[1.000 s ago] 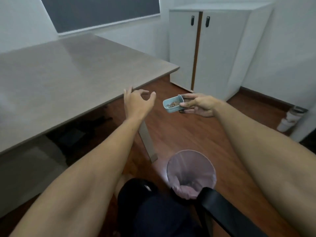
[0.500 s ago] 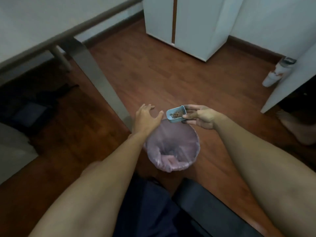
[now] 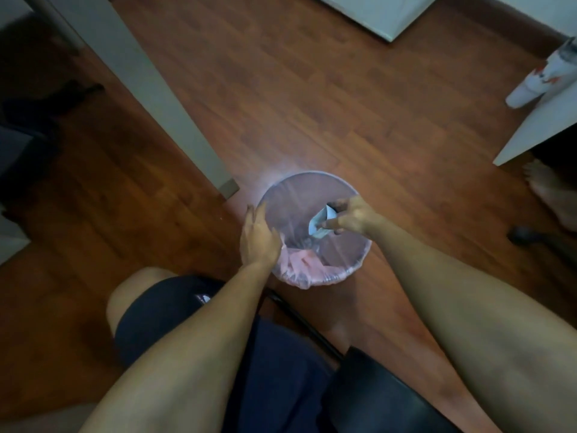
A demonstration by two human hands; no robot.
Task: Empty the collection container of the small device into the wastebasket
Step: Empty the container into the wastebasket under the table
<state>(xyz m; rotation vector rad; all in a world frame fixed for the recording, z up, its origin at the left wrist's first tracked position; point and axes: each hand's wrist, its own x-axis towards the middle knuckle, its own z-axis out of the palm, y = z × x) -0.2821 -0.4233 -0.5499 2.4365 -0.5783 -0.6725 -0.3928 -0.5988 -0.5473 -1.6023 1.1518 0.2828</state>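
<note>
A round wastebasket [image 3: 312,182] lined with a pink plastic bag stands on the wooden floor in front of my knees. My right hand [image 3: 352,215] grips a small light-blue collection container [image 3: 318,225] and holds it tipped over, mouth down, above the basket's opening. My left hand [image 3: 259,237] rests on the basket's left rim with fingers spread, holding nothing. Crumpled pink bag and dark bits lie at the basket's bottom; the container's contents are hidden.
A grey table leg [image 3: 175,120] comes down to the floor just left of the basket. A white cabinet [image 3: 387,17] stands at the top, a white panel [image 3: 537,126] and a white bottle [image 3: 537,79] at the right. Another person's bare foot [image 3: 552,192] is at far right.
My view has dropped toward the floor. The right hand lowered over the basket and tipped the container from upright to mouth-down. The left hand moved onto the basket's rim.
</note>
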